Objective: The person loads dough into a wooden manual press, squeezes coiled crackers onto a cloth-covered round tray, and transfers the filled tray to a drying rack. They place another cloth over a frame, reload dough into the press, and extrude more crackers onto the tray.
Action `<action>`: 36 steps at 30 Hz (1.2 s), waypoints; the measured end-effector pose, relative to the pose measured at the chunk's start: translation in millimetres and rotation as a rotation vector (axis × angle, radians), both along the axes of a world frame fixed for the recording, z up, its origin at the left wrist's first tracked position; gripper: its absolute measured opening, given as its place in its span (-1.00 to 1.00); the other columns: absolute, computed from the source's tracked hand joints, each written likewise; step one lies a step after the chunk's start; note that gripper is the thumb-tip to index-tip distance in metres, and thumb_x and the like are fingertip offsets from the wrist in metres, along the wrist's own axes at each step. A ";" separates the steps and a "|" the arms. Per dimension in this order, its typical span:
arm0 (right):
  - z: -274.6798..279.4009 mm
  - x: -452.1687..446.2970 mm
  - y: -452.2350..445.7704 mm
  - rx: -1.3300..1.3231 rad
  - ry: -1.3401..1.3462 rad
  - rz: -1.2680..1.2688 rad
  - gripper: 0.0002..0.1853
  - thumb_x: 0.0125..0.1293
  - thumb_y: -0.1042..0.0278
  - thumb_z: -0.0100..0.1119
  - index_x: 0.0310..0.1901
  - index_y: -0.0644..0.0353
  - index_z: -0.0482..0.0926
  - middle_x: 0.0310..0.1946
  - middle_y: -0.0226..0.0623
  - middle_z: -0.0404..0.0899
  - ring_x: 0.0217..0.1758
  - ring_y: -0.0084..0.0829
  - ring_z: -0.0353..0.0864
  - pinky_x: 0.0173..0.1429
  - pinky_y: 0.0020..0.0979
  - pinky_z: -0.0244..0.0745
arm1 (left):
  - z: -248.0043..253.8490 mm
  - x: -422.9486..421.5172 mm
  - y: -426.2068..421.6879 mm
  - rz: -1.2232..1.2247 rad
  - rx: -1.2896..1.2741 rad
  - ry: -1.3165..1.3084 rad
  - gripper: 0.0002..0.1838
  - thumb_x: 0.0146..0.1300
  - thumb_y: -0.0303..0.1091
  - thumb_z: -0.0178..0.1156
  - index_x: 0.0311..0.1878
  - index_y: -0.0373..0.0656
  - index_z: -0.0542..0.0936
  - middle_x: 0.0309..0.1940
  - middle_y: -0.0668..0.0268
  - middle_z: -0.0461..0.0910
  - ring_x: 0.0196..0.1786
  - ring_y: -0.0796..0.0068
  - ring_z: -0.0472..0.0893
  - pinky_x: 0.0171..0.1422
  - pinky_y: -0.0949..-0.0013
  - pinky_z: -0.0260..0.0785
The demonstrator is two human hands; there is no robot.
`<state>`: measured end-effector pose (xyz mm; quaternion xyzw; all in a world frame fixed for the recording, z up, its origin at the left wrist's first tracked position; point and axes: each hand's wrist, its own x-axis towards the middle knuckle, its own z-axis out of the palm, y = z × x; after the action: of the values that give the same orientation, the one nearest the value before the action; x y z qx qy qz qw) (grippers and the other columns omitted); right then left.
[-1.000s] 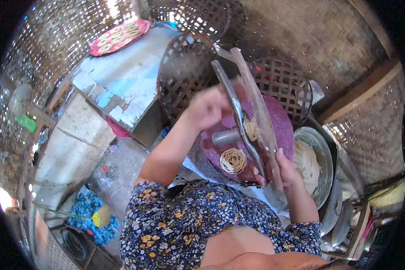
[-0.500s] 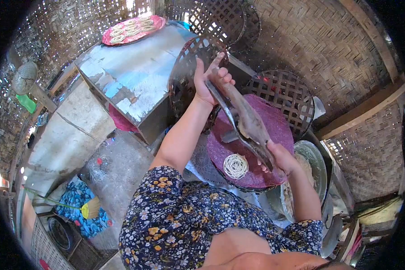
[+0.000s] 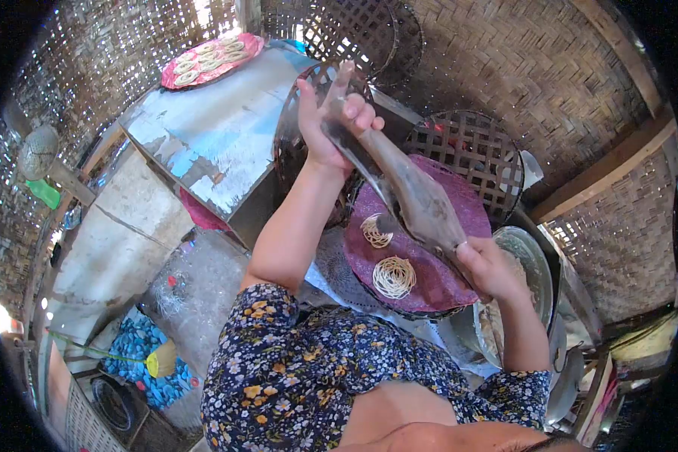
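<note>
A long wooden hand press point(image 3: 418, 196) with two handles slants over a round purple mat point(image 3: 459, 286). My left hand point(image 3: 339, 124) is closed around its upper left end, with the index finger and thumb sticking out. At the lower right end, my right hand point(image 3: 492, 270) grips the press, its fingertips partly hidden. Directly below the press lies a loose coil of pale noodle strands point(image 3: 374, 233), partly covered by a grey part of the press. Closer to my body, a fuller round noodle coil point(image 3: 394, 277) rests on the mat.
Beside my right arm stands a large metal basin point(image 3: 536, 256). Openwork woven baskets point(image 3: 497, 147) lean behind the mat. To the left is a worn blue-white tabletop point(image 3: 226, 113), bearing a pink tray point(image 3: 241, 51) of several noodle coils. A yellow broom point(image 3: 161, 360) is at lower left.
A second coil of noodle strands now shows on the mat under the press. Both hands have shifted slightly with the press, the left toward the left and the right a little right.
</note>
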<state>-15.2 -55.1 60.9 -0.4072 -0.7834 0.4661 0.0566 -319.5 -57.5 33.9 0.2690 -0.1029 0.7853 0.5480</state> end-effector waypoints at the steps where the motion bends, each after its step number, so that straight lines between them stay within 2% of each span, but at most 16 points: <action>1: 2.7 2.3 -5.9 -0.030 0.015 -0.004 -0.54 0.19 -0.04 0.03 -0.38 0.33 0.51 -0.55 -0.43 0.46 -0.44 -0.61 0.39 -0.38 -0.50 0.30 | -0.7 5.2 -4.5 -0.012 0.004 0.000 -0.30 0.11 0.41 -0.21 0.07 0.07 0.44 -0.68 0.48 0.33 -0.54 0.48 0.40 -0.23 0.24 0.33; 5: 21.0 17.7 -9.4 0.047 0.026 -0.010 -0.52 0.15 -0.04 0.06 -0.24 0.33 0.55 -0.56 -0.43 0.45 -0.45 -0.62 0.37 -0.37 -0.50 0.32 | -4.1 22.8 -6.3 -0.053 0.049 -0.041 -0.35 0.15 0.37 -0.20 0.07 0.10 0.45 -0.68 0.48 0.34 -0.53 0.47 0.41 -0.20 0.26 0.31; 6: 26.0 22.3 -2.3 0.056 -0.077 0.006 -0.50 0.15 -0.03 0.06 -0.13 0.32 0.54 -0.51 -0.36 0.51 -0.41 -0.60 0.43 -0.30 -0.49 0.37 | -0.9 22.3 -4.5 -0.047 0.072 -0.041 -0.35 0.15 0.37 -0.20 0.08 0.10 0.45 -0.68 0.48 0.34 -0.53 0.47 0.40 -0.20 0.26 0.31; 10: 38.1 -1.9 -10.3 0.274 -0.005 0.013 -0.48 0.14 -0.04 0.07 -0.01 0.23 0.50 -0.40 -0.22 0.60 -0.31 -0.54 0.52 -0.17 -0.43 0.42 | 15.2 5.7 4.0 -0.070 0.223 -0.027 -0.33 0.16 0.36 -0.21 0.09 0.06 0.44 -0.67 0.47 0.35 -0.53 0.48 0.39 -0.20 0.25 0.31; 14: 32.7 -13.6 -15.5 0.217 0.062 0.038 -0.50 0.15 -0.01 0.10 -0.03 0.24 0.51 -0.40 -0.20 0.60 -0.31 -0.55 0.51 -0.17 -0.43 0.42 | 28.1 -5.1 -9.7 -0.023 0.263 0.058 -0.33 0.21 0.27 -0.16 0.17 -0.08 0.36 -0.63 0.49 0.30 -0.53 0.58 0.31 -0.20 0.37 0.25; 17: 22.5 -2.2 -16.4 0.130 0.092 0.071 -0.51 0.14 0.01 0.12 -0.04 0.26 0.51 -0.41 -0.20 0.59 -0.31 -0.54 0.51 -0.18 -0.42 0.42 | 22.3 2.2 -23.3 -0.010 0.195 0.079 -0.35 0.23 0.25 -0.17 0.16 -0.07 0.36 -0.64 0.49 0.30 -0.54 0.59 0.31 -0.19 0.36 0.25; 20: 7.4 14.9 -16.5 0.157 0.181 0.090 -0.51 0.14 0.01 0.11 -0.06 0.28 0.52 -0.42 -0.23 0.58 -0.33 -0.52 0.51 -0.21 -0.41 0.42 | 14.4 19.8 -26.5 -0.027 0.152 0.082 -0.38 0.24 0.23 -0.17 0.16 -0.05 0.36 -0.66 0.49 0.30 -0.54 0.59 0.31 -0.18 0.36 0.26; 24: 8.1 31.7 -18.9 0.081 0.072 0.006 -0.51 0.06 0.00 0.19 -0.15 0.31 0.54 -0.45 -0.25 0.57 -0.36 -0.52 0.50 -0.23 -0.42 0.41 | -2.7 38.3 -11.6 -0.072 0.063 0.033 -0.41 0.25 0.22 -0.17 0.14 -0.03 0.38 -0.64 0.49 0.31 -0.53 0.62 0.31 -0.20 0.38 0.25; 27: 8.8 41.8 -18.5 0.017 -0.015 -0.017 -0.48 -0.03 0.00 0.28 -0.20 0.32 0.54 -0.47 -0.27 0.55 -0.37 -0.53 0.49 -0.25 -0.44 0.41 | -3.1 49.2 -3.8 -0.257 0.009 -0.018 -0.39 0.24 0.23 -0.18 0.13 -0.05 0.39 -0.59 0.43 0.37 -0.46 0.56 0.40 -0.11 0.29 0.31; 28: 6.1 43.7 -17.4 0.002 -0.035 -0.028 -0.47 -0.07 0.00 0.31 -0.21 0.33 0.54 -0.48 -0.27 0.55 -0.38 -0.53 0.49 -0.26 -0.44 0.41 | -4.9 53.7 -0.4 -0.255 -0.109 0.061 -0.33 0.20 0.28 -0.17 0.15 -0.07 0.37 -0.34 0.29 0.53 -0.23 0.38 0.52 0.05 0.20 0.32; 31: -7.0 47.1 -14.4 0.001 0.017 -0.046 -0.45 -0.13 -0.01 0.35 -0.23 0.33 0.53 -0.49 -0.29 0.55 -0.39 -0.53 0.49 -0.29 -0.44 0.40 | -61.9 53.4 32.7 -0.736 -0.506 0.589 -0.34 0.23 0.23 -0.19 0.17 -0.12 0.35 -0.03 0.18 0.50 0.01 0.26 0.49 0.20 0.17 0.25; 33: -11.7 47.3 -13.9 0.006 0.068 -0.052 -0.44 -0.15 -0.02 0.36 -0.24 0.33 0.53 -0.50 -0.28 0.54 -0.41 -0.52 0.50 -0.31 -0.44 0.40 | -112.7 72.0 42.0 -0.420 -0.790 0.958 -0.41 0.29 0.11 -0.17 0.19 -0.16 0.33 0.15 0.17 0.37 0.14 0.28 0.41 0.23 0.22 0.22; 36: -14.2 44.8 -12.6 0.008 0.073 -0.058 -0.43 -0.15 -0.03 0.36 -0.23 0.32 0.53 -0.51 -0.24 0.54 -0.42 -0.49 0.51 -0.32 -0.43 0.41 | -69.5 90.8 0.7 -0.242 -0.758 1.260 -0.49 0.32 -0.03 -0.14 0.19 -0.19 0.32 0.15 0.19 0.37 0.18 0.36 0.37 0.27 0.24 0.18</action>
<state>29.6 -67.7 46.7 -0.4121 -0.7706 0.4757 0.1002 -228.7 -56.8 -35.6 0.4475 0.4796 0.3981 0.6413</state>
